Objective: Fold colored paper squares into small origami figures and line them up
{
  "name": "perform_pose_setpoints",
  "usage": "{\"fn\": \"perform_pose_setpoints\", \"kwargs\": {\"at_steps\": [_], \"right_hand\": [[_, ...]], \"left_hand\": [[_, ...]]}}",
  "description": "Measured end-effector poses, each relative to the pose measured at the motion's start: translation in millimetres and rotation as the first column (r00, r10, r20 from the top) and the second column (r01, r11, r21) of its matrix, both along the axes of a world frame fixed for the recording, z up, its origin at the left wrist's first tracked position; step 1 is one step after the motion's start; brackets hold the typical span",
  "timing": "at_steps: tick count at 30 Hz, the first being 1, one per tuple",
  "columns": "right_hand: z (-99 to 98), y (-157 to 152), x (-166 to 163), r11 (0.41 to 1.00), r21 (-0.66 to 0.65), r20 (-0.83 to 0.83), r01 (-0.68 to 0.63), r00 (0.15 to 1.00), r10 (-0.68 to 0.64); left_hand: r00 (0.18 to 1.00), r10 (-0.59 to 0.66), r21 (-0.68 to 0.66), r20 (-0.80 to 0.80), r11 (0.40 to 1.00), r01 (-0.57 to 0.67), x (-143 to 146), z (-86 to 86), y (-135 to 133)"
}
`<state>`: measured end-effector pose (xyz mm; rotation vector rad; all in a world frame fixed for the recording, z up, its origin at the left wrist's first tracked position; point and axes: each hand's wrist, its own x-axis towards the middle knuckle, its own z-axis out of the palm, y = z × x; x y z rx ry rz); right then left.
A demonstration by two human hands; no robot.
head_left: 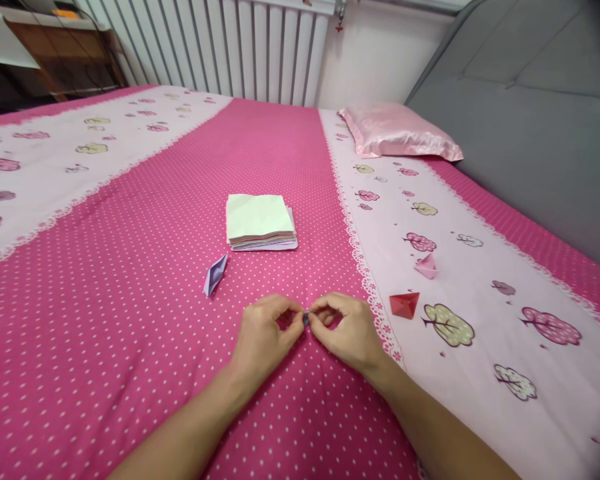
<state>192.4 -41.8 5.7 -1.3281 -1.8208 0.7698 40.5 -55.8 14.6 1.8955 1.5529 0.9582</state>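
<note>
Both hands meet low over the pink dotted bedsheet, fingertips almost touching. My left hand (267,328) pinches one side of a small blue-green folded paper (306,319), and my right hand (349,328) pinches its other side. Most of that paper is hidden by the fingers. Ahead and to the left lies a pale purple folded paper boat (215,275). A red folded paper boat (405,305) rests right of my right hand, with a light pink folded paper piece (427,267) just beyond it. Straight ahead is a stack of square paper sheets (259,217), pale green on top.
The bedsheet (130,280) has dotted pink and tree-printed white bands. A shiny pink pillow (400,130) lies at the far right against a grey padded headboard (530,127). Behind the bed stand a white radiator (220,50) and, far left, a wooden table (65,50).
</note>
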Motion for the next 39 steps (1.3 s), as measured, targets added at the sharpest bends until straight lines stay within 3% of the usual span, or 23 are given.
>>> {"fn": "perform_pose_setpoints", "kwargs": {"at_steps": [16, 24, 29, 34, 39], "right_hand": [[-2.9, 13.8, 10.6, 0.967, -0.253, -0.261, 0.003, 0.963, -0.071], [-8.6, 19.9, 19.1, 0.953, -0.303, -0.202, 0.031, 0.975, -0.096], [-9.6, 21.6, 20.3, 0.957, -0.285, -0.087, 0.061, 0.992, -0.089], [-7.5, 19.7, 16.5, 0.969, -0.246, -0.121, 0.017, 0.991, -0.049], [-2.6, 12.9, 13.9, 0.996, 0.063, 0.106, -0.055, 0.993, 0.048]], "left_hand": [[0.992, 0.122, -0.008, 0.024, 0.993, -0.122, -7.9, -4.4, 8.1], [0.988, 0.146, -0.051, -0.049, 0.988, -0.148, -10.1, -6.3, 9.3], [0.984, 0.158, -0.105, -0.080, 0.980, -0.166, -9.8, -4.8, 9.0], [0.969, 0.202, -0.122, -0.141, 0.968, -0.220, -9.4, -3.4, 9.3], [0.970, 0.199, -0.117, -0.139, 0.969, -0.216, -8.3, -4.3, 7.9]]}}
